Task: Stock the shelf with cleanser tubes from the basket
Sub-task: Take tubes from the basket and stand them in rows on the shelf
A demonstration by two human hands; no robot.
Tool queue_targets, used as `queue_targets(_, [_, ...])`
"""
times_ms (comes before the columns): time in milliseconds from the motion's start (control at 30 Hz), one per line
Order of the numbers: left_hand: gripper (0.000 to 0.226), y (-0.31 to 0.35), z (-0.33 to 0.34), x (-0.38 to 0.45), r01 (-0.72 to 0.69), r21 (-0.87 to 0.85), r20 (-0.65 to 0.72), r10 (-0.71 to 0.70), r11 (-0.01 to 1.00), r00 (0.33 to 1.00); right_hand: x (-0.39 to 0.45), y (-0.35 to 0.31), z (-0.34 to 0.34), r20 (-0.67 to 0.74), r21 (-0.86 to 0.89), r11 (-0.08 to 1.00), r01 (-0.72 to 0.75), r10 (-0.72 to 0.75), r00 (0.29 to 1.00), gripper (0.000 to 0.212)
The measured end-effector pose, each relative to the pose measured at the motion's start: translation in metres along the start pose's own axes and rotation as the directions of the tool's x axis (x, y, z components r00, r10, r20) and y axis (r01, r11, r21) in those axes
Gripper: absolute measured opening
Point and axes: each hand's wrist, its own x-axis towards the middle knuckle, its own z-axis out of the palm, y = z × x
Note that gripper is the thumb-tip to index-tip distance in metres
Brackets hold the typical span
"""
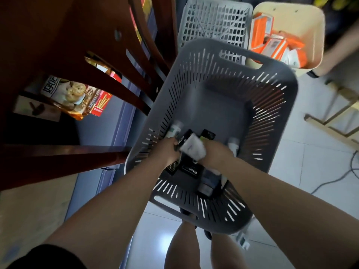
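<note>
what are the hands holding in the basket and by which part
Left hand grips a black tube near its lower end. Right hand holds a white tube by its near end. Both are inside the grey basket.

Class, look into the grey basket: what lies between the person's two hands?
In the head view, a white tube and a black tube lie between the left hand and right hand.

Pale tiled floor (303, 152) under me, holding my dark grey basket (272, 98) dead centre. Light grey crate (213, 22) sits at 12 o'clock, cream bin (314, 35) at 1 o'clock, cable (338, 177) trailing at 3 o'clock.
</note>
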Motion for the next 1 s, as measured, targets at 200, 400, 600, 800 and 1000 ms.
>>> queue_targets(200, [0.045, 0.025, 0.006, 0.007, -0.194, 0.010, 0.044, 0.193, 0.981, 0.980, 0.005, 0.015, -0.046, -0.169, 0.615, 0.779, -0.123, 0.283, 0.944, 0.042])
queue_targets(400, [0.035, 0.055, 0.017, 0.033, -0.385, 0.345, 0.025, 0.402, 0.856, 0.915, 0.013, 0.024, -0.060, -0.238, 0.668, 0.735, -0.113, 0.355, 0.904, 0.039])
queue_targets(600, [0.076, 0.062, 0.038, 0.050, -0.337, 0.534, 0.124, 0.322, 0.776, 0.939, 0.020, 0.030, -0.059, -0.222, 0.813, 0.576, -0.086, 0.442, 0.869, 0.035])
queue_targets(800, [0.046, 0.058, 0.041, 0.044, -0.357, 0.349, 0.020, 0.374, 0.866, 0.927, 0.016, 0.025, -0.064, -0.204, 0.855, 0.515, -0.056, 0.434, 0.877, 0.035])
queue_targets(1000, [0.071, 0.069, 0.009, 0.018, -0.278, -0.201, -0.112, 0.260, 0.939, 0.959, -0.013, 0.016, -0.084, -0.165, 0.919, 0.394, 0.002, 0.380, 0.910, 0.033])
